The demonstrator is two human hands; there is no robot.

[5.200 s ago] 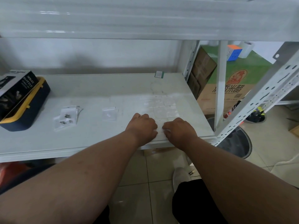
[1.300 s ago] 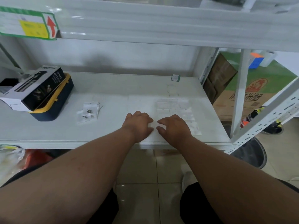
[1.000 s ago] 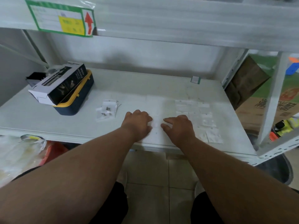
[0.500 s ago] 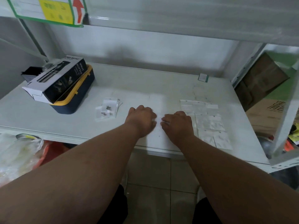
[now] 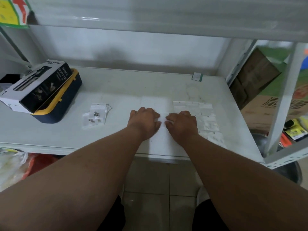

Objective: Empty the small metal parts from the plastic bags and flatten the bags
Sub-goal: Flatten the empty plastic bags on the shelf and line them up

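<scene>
Far left on the shelf (image 5: 50, 135), a spray bottle box (image 5: 35, 87) on a navy-and-yellow case (image 5: 62, 105); then bagged metal parts (image 5: 95, 116). Centre, left hand (image 5: 144, 121) and right hand (image 5: 182, 124), fingers curled on a clear bag (image 5: 163, 118), grip unclear. Flattened bags (image 5: 205, 117) lie rightward.

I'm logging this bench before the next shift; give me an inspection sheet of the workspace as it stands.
Surface: white shelf, scuffed toward the back right.
Job's things: small pile of bags with metal parts on the left; flattened empty bags laid in rows on the right.
Clutter: spray bottle box lying on a blue and yellow case; small green-edged tag at the back.
Grippers: left hand and right hand knuckles-up on a bag between them; grip hidden.
Cables: nothing seen.
Surroundings: cardboard boxes to the right; tiled floor below.
</scene>
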